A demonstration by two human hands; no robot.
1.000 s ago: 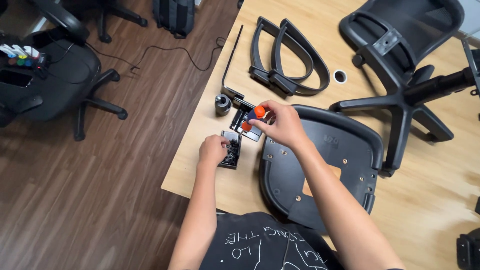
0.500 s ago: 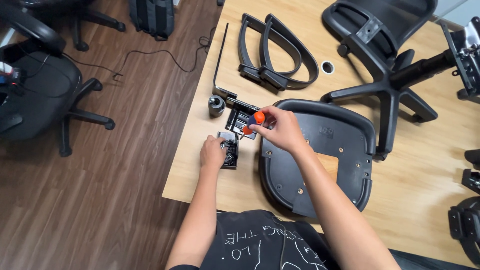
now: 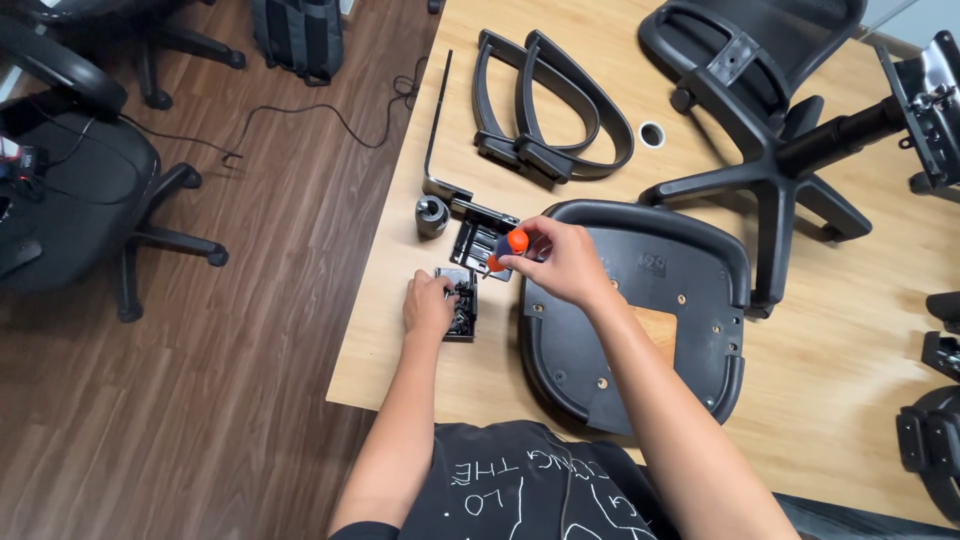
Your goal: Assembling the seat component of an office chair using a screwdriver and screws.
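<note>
My right hand [image 3: 560,262] is closed around an orange-handled tool [image 3: 512,246], held just above a small black parts tray [image 3: 478,240] near the table's left edge. My left hand [image 3: 428,305] rests on a second small black tray of screws [image 3: 462,308], fingers on its contents. An upside-down black chair seat [image 3: 690,330] lies just right of both hands, its underside with screw holes facing up.
On the wooden table [image 3: 860,340] lie two black armrests [image 3: 545,110], a thin black rod [image 3: 436,115], a small black cylinder [image 3: 431,215], a tape roll [image 3: 652,134] and a chair base with backrest [image 3: 770,150]. Another office chair [image 3: 70,190] stands on the floor at left.
The view has shifted slightly; my hands stay at the two small trays, the right hand still holding the orange tool, the left still on the screw tray.
</note>
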